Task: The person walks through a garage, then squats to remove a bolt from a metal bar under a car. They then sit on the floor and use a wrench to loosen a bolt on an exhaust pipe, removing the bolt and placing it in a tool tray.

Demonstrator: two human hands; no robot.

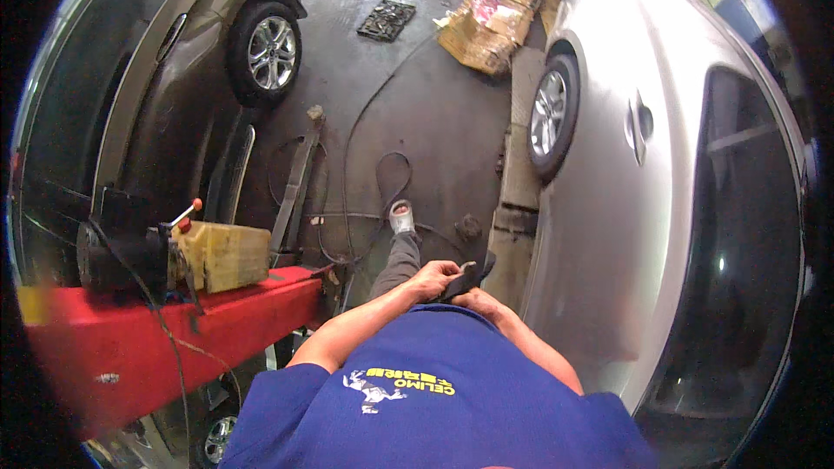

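Note:
In front of my waist, both hands are close together at a dark, flexible black piece [469, 278]. It looks like cloth or a strap, and I cannot make out its exact kind. My left hand [433, 278] is closed, its fingertips pinching the piece's left side. My right hand [476, 299] is just below and to the right against the same piece, which covers most of its fingers.
A dark car [156, 122] stands at left and a silver car [643, 165] close at right. A red lift beam [252, 313] carries a yellowed tank [224, 256]. A black cable [349, 148] loops over the floor near my foot [401, 217]. Flattened cardboard [486, 35] lies ahead.

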